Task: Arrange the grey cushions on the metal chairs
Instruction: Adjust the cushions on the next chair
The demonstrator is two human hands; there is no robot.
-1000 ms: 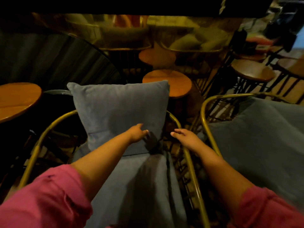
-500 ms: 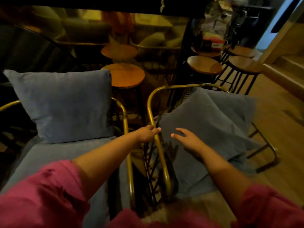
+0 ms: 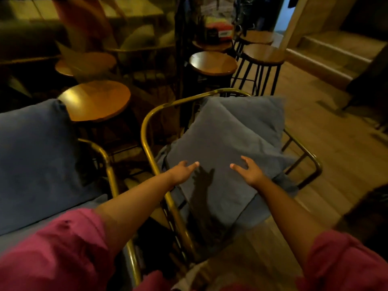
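Note:
A grey cushion (image 3: 222, 148) lies slumped and tilted across the right metal chair (image 3: 147, 122), over another grey cushion (image 3: 270, 114) behind it. My left hand (image 3: 182, 172) and my right hand (image 3: 249, 172) hover just over the slumped cushion's near part, fingers apart, holding nothing. On the left metal chair (image 3: 107, 162) a grey back cushion (image 3: 35, 152) stands upright above a grey seat cushion (image 3: 42, 219).
Round wooden side tables (image 3: 94, 99) stand behind the chairs. Wooden-topped bar stools (image 3: 213, 63) with black legs are at the back right. Wooden floor (image 3: 336, 164) and a step lie to the right.
My view and both hands have swung right, from the left chair's upright cushion across the chair arms to above the right chair's slumped cushion.

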